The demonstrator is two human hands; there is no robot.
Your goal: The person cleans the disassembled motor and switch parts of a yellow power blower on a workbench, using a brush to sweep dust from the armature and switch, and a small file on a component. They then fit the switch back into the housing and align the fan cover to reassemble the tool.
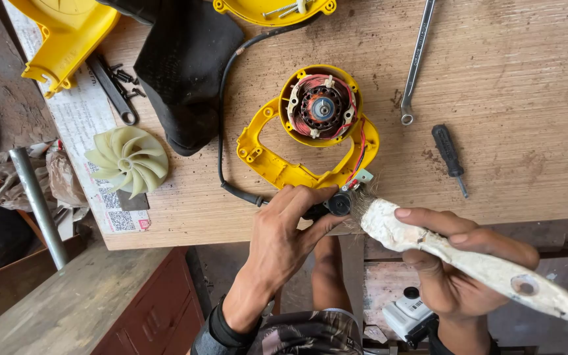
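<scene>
Holding a small black round part (338,204) pinched in our left hand (284,240), we grip a white paint-caked brush (455,253) in our closed right hand (458,263), bristles touching it, near the yellow plastic motor housing (310,135). Hard brushing might snap the thin red wires (361,152). We count one pale fan (128,160), two wrenches (417,62), one screwdriver (449,158).

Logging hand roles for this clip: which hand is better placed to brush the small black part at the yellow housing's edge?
Probably the right hand: it grips the white paint-caked brush, bristles at the small black part, which the left hand steadies.
</scene>
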